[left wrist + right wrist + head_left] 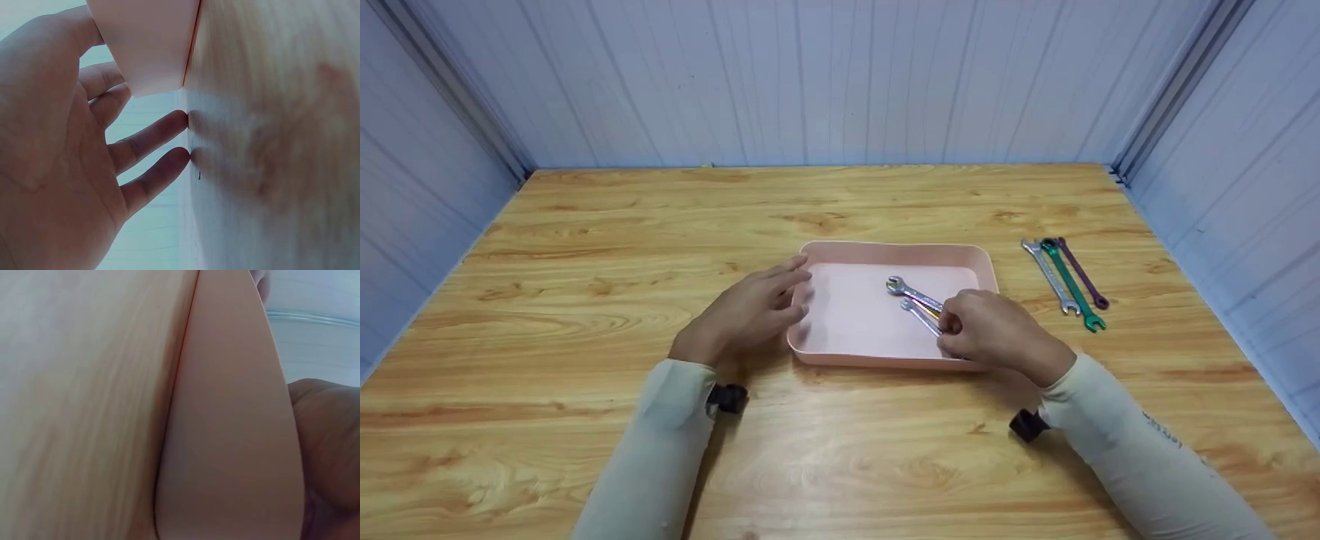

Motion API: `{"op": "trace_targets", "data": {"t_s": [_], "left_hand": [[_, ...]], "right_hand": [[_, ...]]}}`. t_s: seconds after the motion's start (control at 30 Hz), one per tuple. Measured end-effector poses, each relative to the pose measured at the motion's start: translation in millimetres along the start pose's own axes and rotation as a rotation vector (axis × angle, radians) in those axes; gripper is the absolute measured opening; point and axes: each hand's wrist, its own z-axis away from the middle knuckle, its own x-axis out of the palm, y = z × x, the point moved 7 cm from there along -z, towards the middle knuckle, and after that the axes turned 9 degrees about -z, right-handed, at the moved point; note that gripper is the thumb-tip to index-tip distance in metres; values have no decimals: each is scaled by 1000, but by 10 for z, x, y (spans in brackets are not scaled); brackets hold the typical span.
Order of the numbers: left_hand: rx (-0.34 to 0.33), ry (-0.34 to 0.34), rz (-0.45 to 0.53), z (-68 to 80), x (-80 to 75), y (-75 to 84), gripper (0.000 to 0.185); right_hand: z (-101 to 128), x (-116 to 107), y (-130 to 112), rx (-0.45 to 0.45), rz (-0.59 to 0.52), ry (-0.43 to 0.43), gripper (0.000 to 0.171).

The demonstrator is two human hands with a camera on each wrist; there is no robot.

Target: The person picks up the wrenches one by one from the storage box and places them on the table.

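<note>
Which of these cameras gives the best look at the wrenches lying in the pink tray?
The head view: the wrenches in the tray show from above, the right hand pinching them. Both wrist views show only the pink tray's outer wall, no wrenches.

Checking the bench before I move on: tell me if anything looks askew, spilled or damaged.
Nothing stands out. The pink tray sits flat on the table, the right hand pinches wrenches inside it, and three more wrenches lie side by side to its right.
</note>
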Motion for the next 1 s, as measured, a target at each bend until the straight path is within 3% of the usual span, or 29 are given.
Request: {"op": "trace_targets", "data": {"t_s": [0.37,0.6,1.0], "left_hand": [[18,18,5,1,-6,12,53],[18,8,12,14,-9,12,53],[6,-4,0,9,1,4,54]], "right_hand": [[-1,7,-7,-1,22,-6,7],[5,2,-15,-50,53,26,7],[5,28,10,7,45,-4,10]]}}
